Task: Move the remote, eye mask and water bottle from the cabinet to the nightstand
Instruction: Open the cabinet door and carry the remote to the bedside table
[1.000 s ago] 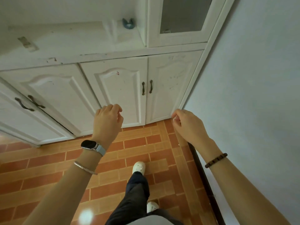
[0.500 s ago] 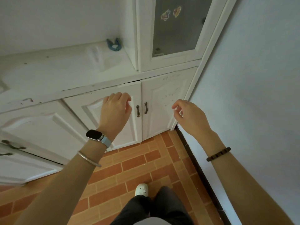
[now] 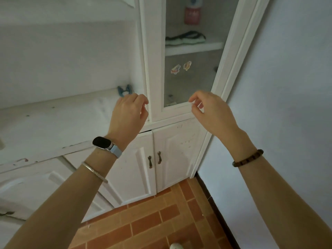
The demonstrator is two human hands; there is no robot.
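**Inspector:** Eye mask [image 3: 185, 39] lies flat on the upper shelf [image 3: 194, 48] behind the glass door [image 3: 188, 56], its long axis running left to right along the shelf edge. Above it stands a red-labelled item, probably the water bottle [image 3: 192, 14] (its top is cut off by the frame). Remote not identified.

**Clerk:** And the hands?

**Inspector:** Both raised before the cabinet, both empty. Left hand [image 3: 129, 112] has its grip loosely curled, fingers apart, level with the door's left stile. Right hand [image 3: 212, 112] has thumb and forefinger close but holding nothing, near the door's lower right corner.

**Clerk:** Which is nearer the goods?

**Inspector:** Neither by much; the mask sits well above both, up and between them. In my judgement the closed door must open first. Which side it is hinged on I cannot tell.
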